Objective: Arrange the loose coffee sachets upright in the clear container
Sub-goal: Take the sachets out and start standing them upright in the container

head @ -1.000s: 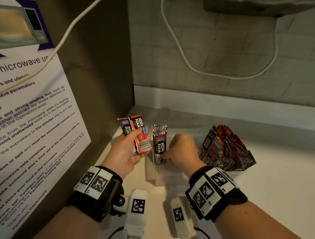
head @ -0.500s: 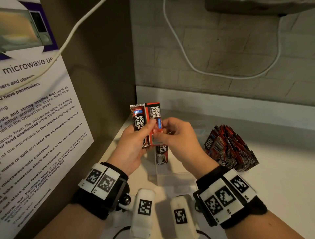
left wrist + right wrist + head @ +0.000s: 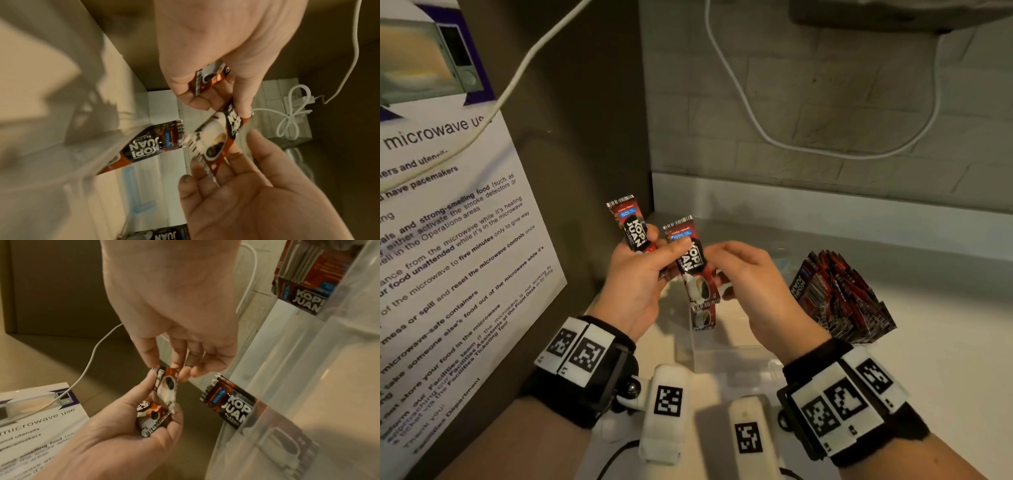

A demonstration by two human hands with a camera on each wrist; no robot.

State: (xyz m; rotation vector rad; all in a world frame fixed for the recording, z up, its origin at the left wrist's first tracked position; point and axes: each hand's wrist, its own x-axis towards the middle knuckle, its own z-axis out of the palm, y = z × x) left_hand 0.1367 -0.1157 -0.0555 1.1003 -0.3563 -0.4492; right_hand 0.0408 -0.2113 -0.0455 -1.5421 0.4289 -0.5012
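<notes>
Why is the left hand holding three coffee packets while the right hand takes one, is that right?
Not quite. The head view shows the left hand holding two Kopi Juan sachets, not three: one sachet stays in its fingers, and the right hand is taking the other sachet.

- My left hand is raised in front of me, palm turned towards me, thumb pressed across the front of one sachet while the fingers curl round a second sachet behind it.
- My right hand sits just beside it, back of the hand up, fingers bent and pinching the lower part of that front sachet.
- Both wrists carry black bands with white marker tiles, and the forearms run in from the bottom of the head view.
</notes>
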